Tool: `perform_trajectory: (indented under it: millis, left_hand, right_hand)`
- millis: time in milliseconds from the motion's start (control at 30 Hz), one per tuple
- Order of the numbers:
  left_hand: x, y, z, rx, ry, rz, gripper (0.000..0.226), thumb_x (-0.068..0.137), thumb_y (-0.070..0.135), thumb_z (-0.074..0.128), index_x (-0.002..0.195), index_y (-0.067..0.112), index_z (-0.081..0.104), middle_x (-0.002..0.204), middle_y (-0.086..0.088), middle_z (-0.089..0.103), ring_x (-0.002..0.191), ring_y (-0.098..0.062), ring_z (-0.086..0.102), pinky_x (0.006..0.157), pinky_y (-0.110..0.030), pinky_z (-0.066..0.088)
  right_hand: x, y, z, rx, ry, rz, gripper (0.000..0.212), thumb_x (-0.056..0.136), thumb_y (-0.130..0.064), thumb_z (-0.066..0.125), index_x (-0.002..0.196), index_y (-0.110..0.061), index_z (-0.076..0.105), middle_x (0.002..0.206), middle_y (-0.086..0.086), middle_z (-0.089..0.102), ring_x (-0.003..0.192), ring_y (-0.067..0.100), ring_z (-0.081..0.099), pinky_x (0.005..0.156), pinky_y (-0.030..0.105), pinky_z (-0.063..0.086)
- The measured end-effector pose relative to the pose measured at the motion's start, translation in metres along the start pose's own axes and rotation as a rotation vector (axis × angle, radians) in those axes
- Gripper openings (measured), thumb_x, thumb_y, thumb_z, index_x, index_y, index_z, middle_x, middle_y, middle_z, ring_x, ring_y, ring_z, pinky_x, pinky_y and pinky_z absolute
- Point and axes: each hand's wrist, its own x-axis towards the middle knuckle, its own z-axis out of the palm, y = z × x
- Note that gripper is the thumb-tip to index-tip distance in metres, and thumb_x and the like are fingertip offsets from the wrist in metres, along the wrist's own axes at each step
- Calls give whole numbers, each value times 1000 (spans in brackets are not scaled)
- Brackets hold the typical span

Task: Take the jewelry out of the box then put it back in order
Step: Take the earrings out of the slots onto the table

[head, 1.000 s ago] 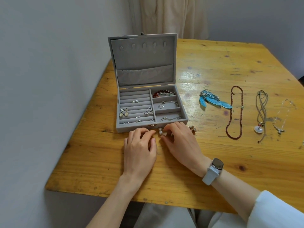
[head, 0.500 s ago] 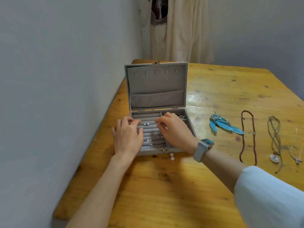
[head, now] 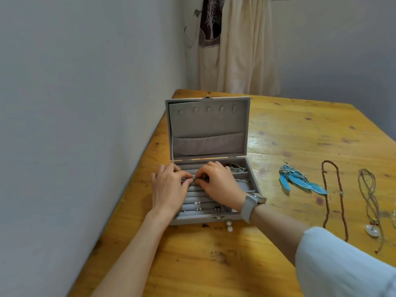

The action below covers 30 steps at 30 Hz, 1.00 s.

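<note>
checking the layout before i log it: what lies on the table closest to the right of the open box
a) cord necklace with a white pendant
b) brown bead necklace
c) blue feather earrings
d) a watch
c: the blue feather earrings lie nearest the grey jewelry box, with the brown bead necklace and the cord necklace farther right.

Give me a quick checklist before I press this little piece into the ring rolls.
1. Box lid open and upright: ok.
2. Small piece pinched by left hand and right hand: ok.
3. Piece seated in ring rolls: cannot tell.
4. Pearl piece out on table: not ok.
5. Feather earrings and bead necklace back in box: not ok.
</note>
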Motion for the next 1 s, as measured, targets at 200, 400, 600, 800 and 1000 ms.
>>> perform_trajectory:
  millis: [200, 400, 600, 800, 1000]
  left_hand:
    - [1, 1, -1, -8, 18, 27, 15, 87, 31, 58, 93, 23, 69, 93, 5, 53, 96, -13, 42, 76, -26, 19]
    - [-27, 29, -14, -238, 145, 88, 7, 81, 23, 68, 86, 20, 70, 85, 9, 49, 87, -8, 41, 71, -23, 18]
    - [-80, 105, 6, -333, 37, 325, 11, 71, 29, 74, 81, 23, 71, 78, 7, 56, 80, -8, 46, 72, -26, 30]
    - [-93, 147, 37, -223, -78, 415, 16, 63, 27, 81, 76, 25, 72, 74, 6, 60, 75, -14, 54, 70, -26, 29]
    - [-92, 167, 50, -138, -78, 408, 14, 61, 25, 82, 71, 25, 71, 72, 5, 60, 74, -18, 56, 67, -30, 23]
  right_hand:
    - [-16, 5, -26, 239, 111, -11, 7, 83, -12, 62, 89, -8, 63, 82, -2, 55, 80, 13, 46, 74, 21, 38]
    - [-74, 24, -69, 415, 227, 105, 13, 83, -5, 61, 94, -12, 62, 80, -6, 59, 71, 5, 53, 64, 13, 43]
    - [-153, 62, -78, 184, 300, 206, 17, 79, -3, 66, 91, -14, 64, 79, -10, 59, 72, -1, 53, 68, 6, 39]
    - [-196, 91, -68, -91, 281, 299, 13, 73, -13, 73, 85, -15, 67, 84, 0, 60, 83, 16, 49, 73, 27, 36]
    - [-206, 101, -73, -165, 337, 364, 14, 72, -19, 74, 84, -19, 67, 84, 0, 62, 87, 21, 51, 71, 32, 31]
